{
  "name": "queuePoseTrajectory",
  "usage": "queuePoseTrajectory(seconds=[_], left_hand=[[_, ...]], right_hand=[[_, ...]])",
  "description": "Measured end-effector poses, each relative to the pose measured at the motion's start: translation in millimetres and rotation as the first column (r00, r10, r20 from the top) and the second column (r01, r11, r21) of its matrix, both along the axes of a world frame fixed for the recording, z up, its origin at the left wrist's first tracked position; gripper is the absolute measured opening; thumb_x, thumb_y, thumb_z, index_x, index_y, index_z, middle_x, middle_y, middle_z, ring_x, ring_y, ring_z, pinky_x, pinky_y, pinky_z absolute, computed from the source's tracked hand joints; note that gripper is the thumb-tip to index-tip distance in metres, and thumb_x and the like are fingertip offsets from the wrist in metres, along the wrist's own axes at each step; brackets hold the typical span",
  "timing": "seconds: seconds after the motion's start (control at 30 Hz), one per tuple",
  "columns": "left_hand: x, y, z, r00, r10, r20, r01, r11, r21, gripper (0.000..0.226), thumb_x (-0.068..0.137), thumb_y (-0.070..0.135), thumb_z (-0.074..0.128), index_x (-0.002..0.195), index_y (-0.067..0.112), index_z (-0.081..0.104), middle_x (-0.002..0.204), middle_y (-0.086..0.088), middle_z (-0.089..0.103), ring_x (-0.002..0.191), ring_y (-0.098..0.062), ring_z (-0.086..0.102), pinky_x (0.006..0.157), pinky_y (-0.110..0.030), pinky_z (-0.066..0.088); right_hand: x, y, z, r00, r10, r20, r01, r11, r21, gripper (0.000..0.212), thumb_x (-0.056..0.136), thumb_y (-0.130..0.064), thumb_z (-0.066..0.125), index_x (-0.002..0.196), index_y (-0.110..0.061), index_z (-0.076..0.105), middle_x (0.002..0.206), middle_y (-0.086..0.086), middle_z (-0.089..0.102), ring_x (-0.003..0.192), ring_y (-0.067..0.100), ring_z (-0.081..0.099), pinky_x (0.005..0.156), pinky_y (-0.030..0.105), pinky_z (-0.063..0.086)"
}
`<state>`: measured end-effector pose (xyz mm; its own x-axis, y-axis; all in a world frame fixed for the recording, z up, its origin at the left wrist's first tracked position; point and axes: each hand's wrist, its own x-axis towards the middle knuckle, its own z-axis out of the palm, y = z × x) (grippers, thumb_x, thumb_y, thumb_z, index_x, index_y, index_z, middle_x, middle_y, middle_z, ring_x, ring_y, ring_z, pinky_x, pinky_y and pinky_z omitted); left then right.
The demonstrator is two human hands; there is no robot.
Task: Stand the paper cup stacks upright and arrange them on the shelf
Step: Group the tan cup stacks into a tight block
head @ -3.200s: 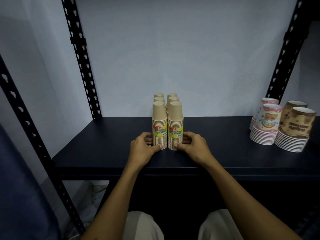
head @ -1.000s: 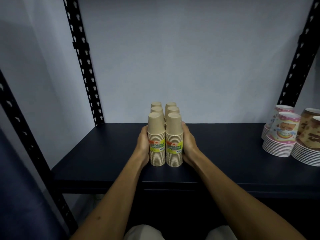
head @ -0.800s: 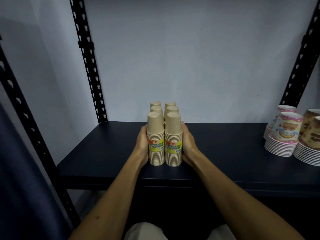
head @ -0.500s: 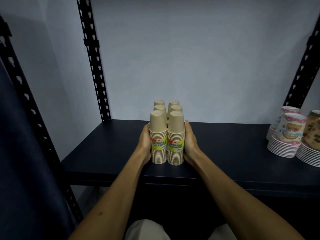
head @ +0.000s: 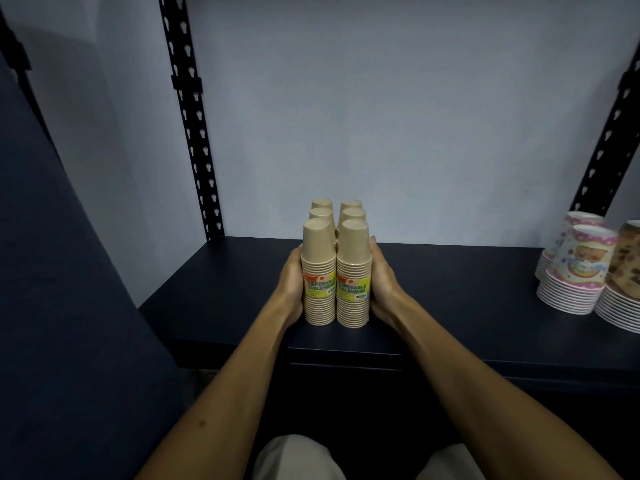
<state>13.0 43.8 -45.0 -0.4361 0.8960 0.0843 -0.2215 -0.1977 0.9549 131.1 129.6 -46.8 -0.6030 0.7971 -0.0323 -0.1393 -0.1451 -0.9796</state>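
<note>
Six brown cup stacks [head: 335, 268] upright mid-shelf [head: 214, 292]; left hand [head: 291, 282], right hand [head: 381, 278] flat-pressed against stack sides, fingers straight

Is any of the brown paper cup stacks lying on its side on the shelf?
No, all six brown cup stacks stand upright in two rows on the shelf, pressed between both hands.

Bare shelf [head: 467, 299] lies open outward of both hands' fingers [head: 375, 247]; printed cups [head: 578, 271], perhaps touching each other, block far right.
</note>
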Motion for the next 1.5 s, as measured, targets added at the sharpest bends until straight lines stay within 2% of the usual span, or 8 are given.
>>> queuePoseTrajectory(seconds=[0.23, 0.3, 0.4, 0.7, 0.9, 1.1, 1.27, 1.5], left_hand=[[-7, -3, -3, 1.000, 0.022, 0.019, -0.022, 1.000, -0.010, 0.043, 0.101, 0.034, 0.032, 0.101, 0.013, 0.068, 0.101, -0.007, 0.073, 0.100, -0.022, 0.068, 0.088, -0.039, 0.052], [-16, -4, -10, 0.998, 0.058, 0.004, -0.058, 0.998, -0.004, 0.036, 0.099, 0.029, 0.039, 0.109, 0.009, 0.067, 0.109, -0.009, 0.071, 0.109, -0.024, 0.064, 0.096, -0.041, 0.049], [-29, -7, -22, 0.995, 0.096, 0.037, -0.097, 0.995, 0.006, 0.033, 0.095, 0.019, 0.053, 0.124, 0.003, 0.060, 0.121, -0.013, 0.066, 0.116, -0.025, 0.061, 0.105, -0.044, 0.044], [-28, -7, -27, 0.989, 0.147, 0.008, -0.147, 0.989, 0.025, 0.029, 0.091, 0.005, 0.058, 0.119, -0.003, 0.061, 0.111, -0.016, 0.070, 0.103, -0.024, 0.068, 0.091, -0.036, 0.054], [-23, -10, -26, 0.987, 0.162, -0.007, -0.162, 0.986, 0.042, 0.029, 0.092, 0.007, 0.058, 0.119, -0.002, 0.061, 0.110, -0.013, 0.071, 0.103, -0.021, 0.068, 0.090, -0.033, 0.055], [-17, -36, -33, 0.965, 0.230, -0.125, -0.223, 0.973, 0.064, 0.036, 0.087, 0.030, 0.064, 0.117, 0.011, 0.063, 0.112, -0.006, 0.070, 0.109, -0.019, 0.065, 0.093, -0.036, 0.051], [-4, -48, -27, 0.944, 0.163, -0.286, -0.147, 0.986, 0.079, 0.052, 0.062, 0.031, 0.080, 0.107, 0.017, 0.061, 0.106, -0.001, 0.067, 0.099, -0.011, 0.064, 0.085, -0.026, 0.052], [-5, -47, -31, 0.889, 0.204, -0.410, -0.198, 0.978, 0.057, 0.051, 0.063, 0.020, 0.087, 0.106, 0.013, 0.061, 0.096, -0.003, 0.068, 0.090, -0.014, 0.064, 0.078, -0.026, 0.054]], right_hand=[[6, 25, -25, 0.993, -0.090, -0.074, 0.088, 0.996, -0.031, 0.093, 0.073, -0.087, 0.042, 0.145, -0.027, 0.041, 0.148, 0.000, 0.045, 0.136, 0.023, 0.043, 0.112, 0.051, 0.034], [15, 11, -18, 0.978, -0.187, -0.097, 0.190, 0.982, 0.020, 0.072, 0.091, -0.065, 0.043, 0.149, -0.023, 0.033, 0.149, -0.010, 0.035, 0.139, 0.014, 0.032, 0.116, 0.045, 0.027], [27, 1, -15, 0.970, -0.228, -0.089, 0.238, 0.963, 0.126, 0.038, 0.099, -0.030, 0.049, 0.134, -0.016, 0.051, 0.135, -0.004, 0.050, 0.128, 0.013, 0.044, 0.110, 0.042, 0.036], [31, 0, -20, 0.984, -0.172, -0.040, 0.176, 0.936, 0.305, 0.022, 0.090, -0.003, 0.059, 0.109, -0.014, 0.065, 0.109, 0.008, 0.070, 0.106, 0.023, 0.065, 0.089, 0.035, 0.055], [33, -4, -21, 0.986, -0.155, -0.057, 0.165, 0.940, 0.299, 0.024, 0.093, -0.007, 0.059, 0.116, -0.010, 0.063, 0.110, 0.004, 0.070, 0.104, 0.016, 0.066, 0.076, 0.022, 0.054], [45, -11, -31, 0.966, -0.252, -0.058, 0.257, 0.920, 0.296, 0.023, 0.094, -0.026, 0.059, 0.115, -0.015, 0.063, 0.112, 0.006, 0.068, 0.107, 0.020, 0.065, 0.089, 0.038, 0.055], [55, -29, -26, 0.980, -0.185, -0.075, 0.200, 0.907, 0.370, 0.032, 0.085, -0.033, 0.069, 0.112, -0.016, 0.062, 0.108, 0.006, 0.067, 0.102, 0.016, 0.065, 0.085, 0.032, 0.056], [55, -39, -23, 0.989, -0.143, 0.033, 0.109, 0.866, 0.488, 0.049, 0.071, -0.020, 0.084, 0.111, -0.015, 0.056, 0.100, -0.001, 0.065, 0.090, 0.008, 0.061, 0.069, 0.012, 0.049]])
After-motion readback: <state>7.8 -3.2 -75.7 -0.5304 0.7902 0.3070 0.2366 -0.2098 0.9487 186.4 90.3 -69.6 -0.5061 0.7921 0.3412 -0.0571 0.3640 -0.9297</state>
